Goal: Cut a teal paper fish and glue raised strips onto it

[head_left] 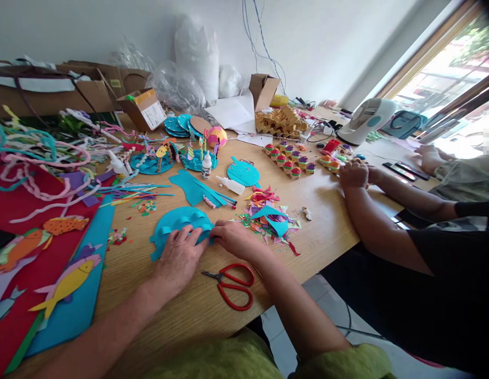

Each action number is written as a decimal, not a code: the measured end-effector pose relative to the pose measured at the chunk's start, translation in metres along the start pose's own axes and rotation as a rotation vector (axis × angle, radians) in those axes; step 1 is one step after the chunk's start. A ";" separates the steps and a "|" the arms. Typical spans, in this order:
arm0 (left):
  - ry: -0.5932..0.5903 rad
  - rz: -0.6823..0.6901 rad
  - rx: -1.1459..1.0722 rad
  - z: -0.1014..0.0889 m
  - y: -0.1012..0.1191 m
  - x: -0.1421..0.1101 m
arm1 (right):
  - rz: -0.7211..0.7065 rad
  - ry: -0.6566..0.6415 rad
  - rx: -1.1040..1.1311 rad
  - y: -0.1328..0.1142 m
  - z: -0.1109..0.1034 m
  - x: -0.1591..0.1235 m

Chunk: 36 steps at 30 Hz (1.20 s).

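Note:
A round blue paper disc (158,238) with raised, looped blue strips (185,219) lies on the table before me. My left hand (181,253) rests on its near part, fingers stretched out flat. At the disc's right edge, my right hand (233,240) has its fingers pinched on a blue strip; the fingertips partly hide the strip's end. Red-handled scissors (233,287) lie close below my right hand, blades pointing left. A pile of coloured paper scraps (263,202) with blue offcuts (276,223) sits to the right. Behind the disc are blue paper sheets (195,188).
A glue bottle (231,185) lies near another blue disc (244,172). Paper fish (72,279) and coloured sheets (92,300) cover the left side. Painted egg-carton pieces (289,159) stand farther right. A co-worker's hands (355,175) work at the right edge.

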State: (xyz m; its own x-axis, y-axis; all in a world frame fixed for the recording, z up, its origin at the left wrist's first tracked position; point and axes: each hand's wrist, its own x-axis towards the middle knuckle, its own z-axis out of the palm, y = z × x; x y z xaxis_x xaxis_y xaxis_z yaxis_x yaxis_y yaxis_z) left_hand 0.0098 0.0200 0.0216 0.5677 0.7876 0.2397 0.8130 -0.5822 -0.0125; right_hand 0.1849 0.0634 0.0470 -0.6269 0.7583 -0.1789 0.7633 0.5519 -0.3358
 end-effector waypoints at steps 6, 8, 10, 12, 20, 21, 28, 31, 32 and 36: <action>0.201 0.025 -0.106 -0.022 -0.032 -0.011 | -0.001 -0.008 -0.005 -0.001 -0.001 -0.002; 0.247 0.035 -0.154 -0.028 -0.039 -0.019 | -0.007 -0.004 -0.006 -0.002 0.000 -0.002; 0.265 0.062 -0.201 -0.030 -0.040 -0.029 | -0.009 0.003 -0.010 -0.001 0.001 -0.002; 0.263 0.091 -0.220 -0.027 -0.037 -0.040 | -0.009 0.012 -0.013 -0.001 0.003 -0.003; 0.228 0.037 -0.208 -0.003 -0.028 -0.066 | -0.048 0.124 -0.037 0.001 0.007 -0.006; 0.217 0.035 -0.209 -0.003 -0.028 -0.067 | -0.061 0.147 -0.040 0.000 0.007 -0.007; 0.161 0.075 -0.155 0.002 -0.031 -0.079 | -0.158 0.178 -0.046 -0.016 0.009 -0.020; 0.192 0.100 -0.088 0.009 -0.033 -0.084 | -0.118 0.099 -0.076 -0.030 0.013 -0.024; 0.197 0.112 -0.070 0.011 -0.033 -0.086 | -0.093 0.070 -0.098 -0.034 0.014 -0.025; 0.182 0.127 -0.032 0.016 -0.033 -0.089 | -0.006 -0.021 -0.197 -0.048 0.019 -0.022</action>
State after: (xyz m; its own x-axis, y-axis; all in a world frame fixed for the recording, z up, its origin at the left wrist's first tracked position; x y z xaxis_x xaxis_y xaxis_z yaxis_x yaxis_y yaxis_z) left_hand -0.0655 -0.0278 -0.0149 0.6302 0.6596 0.4096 0.7302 -0.6828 -0.0241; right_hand 0.1591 0.0138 0.0491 -0.6331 0.7484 -0.1975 0.7740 0.6151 -0.1502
